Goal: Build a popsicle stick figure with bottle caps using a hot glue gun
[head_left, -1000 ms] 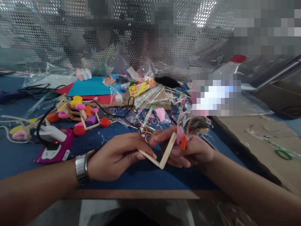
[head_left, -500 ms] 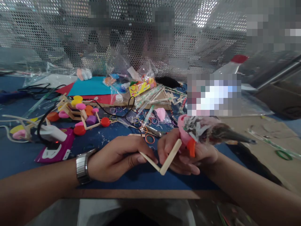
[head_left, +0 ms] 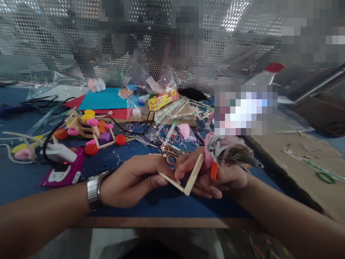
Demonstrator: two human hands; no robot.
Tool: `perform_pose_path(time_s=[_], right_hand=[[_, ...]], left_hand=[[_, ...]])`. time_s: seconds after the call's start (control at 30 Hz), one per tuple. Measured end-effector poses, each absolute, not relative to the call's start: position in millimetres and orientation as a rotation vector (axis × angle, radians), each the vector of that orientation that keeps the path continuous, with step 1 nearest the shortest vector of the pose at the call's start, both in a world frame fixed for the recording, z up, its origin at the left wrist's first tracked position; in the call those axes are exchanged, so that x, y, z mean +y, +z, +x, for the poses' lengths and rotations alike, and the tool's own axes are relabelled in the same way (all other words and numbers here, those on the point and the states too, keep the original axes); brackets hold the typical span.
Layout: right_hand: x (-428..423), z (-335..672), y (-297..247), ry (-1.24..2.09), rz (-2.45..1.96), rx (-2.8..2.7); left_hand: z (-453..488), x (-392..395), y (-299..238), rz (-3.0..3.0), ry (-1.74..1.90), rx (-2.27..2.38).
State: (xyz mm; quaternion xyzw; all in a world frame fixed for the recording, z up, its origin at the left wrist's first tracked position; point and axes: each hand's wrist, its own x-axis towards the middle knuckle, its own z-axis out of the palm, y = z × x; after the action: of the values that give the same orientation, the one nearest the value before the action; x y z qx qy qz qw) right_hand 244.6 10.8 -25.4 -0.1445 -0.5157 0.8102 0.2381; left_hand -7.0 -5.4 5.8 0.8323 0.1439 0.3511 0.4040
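2 sticks (head_left: 194, 174) btwn L hand (head_left: 132, 181) & glue gun (head_left: 231, 153).

A perforated metal screen (head_left: 61, 39) is standing behind the blue-topped table (head_left: 161, 210), while bright streaks of light (head_left: 235, 16) are glinting across its upper part. At the right, a metal bar (head_left: 320, 84) is slanting upward. Below the table's brown front edge (head_left: 151, 222), dim floor (head_left: 233, 241) is showing.

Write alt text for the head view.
Left hand pinches one of two wooden sticks meeting in a V beside the right hand, which holds a pink glue gun. Further left, a purple socket box and a stick frame sit on a blue table.
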Motion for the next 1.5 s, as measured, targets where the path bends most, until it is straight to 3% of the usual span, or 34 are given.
perform_pose_path(time_s=[0.2, 0.63, 1.03, 1.5], right_hand=[[4, 238, -10, 2.221, -0.303, -1.162], [5, 238, -12, 2.241, -0.165, -1.190], [7, 236, -10, 2.178, -0.376, -1.246], [15, 228, -11, 1.712, -0.788, -1.055]], left_hand=[[-8, -5, 3, 2.076, 0.921, 0.371], [-8, -5, 6, 2.075, 0.872, 0.360], [-10, -3, 4, 2.125, 0.903, 0.423], [-5, -2, 1, 1.626, 1.079, 0.718]])
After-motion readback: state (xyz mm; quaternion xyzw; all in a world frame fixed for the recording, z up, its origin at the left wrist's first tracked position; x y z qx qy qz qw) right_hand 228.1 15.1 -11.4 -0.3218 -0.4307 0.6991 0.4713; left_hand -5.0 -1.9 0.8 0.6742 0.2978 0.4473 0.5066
